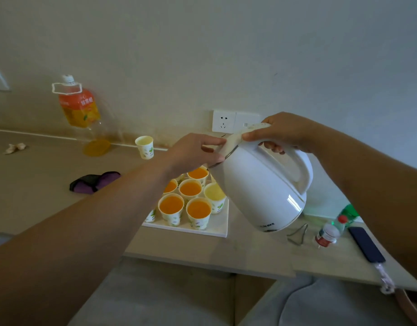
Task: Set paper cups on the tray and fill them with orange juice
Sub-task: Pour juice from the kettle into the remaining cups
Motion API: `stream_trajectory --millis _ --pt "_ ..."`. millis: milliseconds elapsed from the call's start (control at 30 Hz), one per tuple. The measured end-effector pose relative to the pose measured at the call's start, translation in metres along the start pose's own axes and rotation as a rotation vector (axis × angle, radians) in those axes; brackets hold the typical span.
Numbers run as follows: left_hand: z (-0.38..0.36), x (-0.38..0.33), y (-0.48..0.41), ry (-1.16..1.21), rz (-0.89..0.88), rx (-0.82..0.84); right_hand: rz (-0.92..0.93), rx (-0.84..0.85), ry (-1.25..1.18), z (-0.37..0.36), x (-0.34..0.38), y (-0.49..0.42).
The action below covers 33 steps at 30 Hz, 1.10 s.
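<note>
A white tray [216,228] on the table carries several flower-printed paper cups [171,209]. Most hold orange juice; the one at the right [215,198] shows a pale inside. A white electric kettle [261,191] hangs tilted above the tray's right edge, spout toward the cups. My right hand [285,132] grips its handle, thumb on the lid. My left hand [195,152] holds the lid edge by the spout. My left arm hides some of the cups.
A nearly empty orange juice bottle [79,107] and a lone paper cup [144,147] stand by the wall. A purple cloth [94,181] lies left of the tray. A small bottle [327,234], a green bottle [347,215], a phone [366,243] and a metal clip [298,234] lie right.
</note>
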<state>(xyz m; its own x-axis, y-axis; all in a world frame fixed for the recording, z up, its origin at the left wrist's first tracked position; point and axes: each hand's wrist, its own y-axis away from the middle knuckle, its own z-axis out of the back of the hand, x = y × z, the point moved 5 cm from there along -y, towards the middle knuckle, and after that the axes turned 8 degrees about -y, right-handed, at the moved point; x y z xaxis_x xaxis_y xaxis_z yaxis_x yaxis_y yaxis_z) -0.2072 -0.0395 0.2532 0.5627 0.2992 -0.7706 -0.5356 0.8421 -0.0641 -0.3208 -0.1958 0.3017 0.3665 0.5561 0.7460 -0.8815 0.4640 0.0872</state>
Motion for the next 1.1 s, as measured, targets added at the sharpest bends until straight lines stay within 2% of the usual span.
stream_trajectory --millis 267,433,1100 --pt "-0.028 0.002 -0.013 0.028 -0.043 0.071 -0.021 0.009 0.117 0.005 -0.014 0.0" --pt "-0.039 0.016 -0.016 0.114 0.019 0.098 -0.037 0.045 0.163 0.001 -0.018 -0.006" --pt "-0.054 0.032 -0.023 0.385 0.117 0.077 -0.126 0.117 0.312 -0.006 -0.007 -0.019"
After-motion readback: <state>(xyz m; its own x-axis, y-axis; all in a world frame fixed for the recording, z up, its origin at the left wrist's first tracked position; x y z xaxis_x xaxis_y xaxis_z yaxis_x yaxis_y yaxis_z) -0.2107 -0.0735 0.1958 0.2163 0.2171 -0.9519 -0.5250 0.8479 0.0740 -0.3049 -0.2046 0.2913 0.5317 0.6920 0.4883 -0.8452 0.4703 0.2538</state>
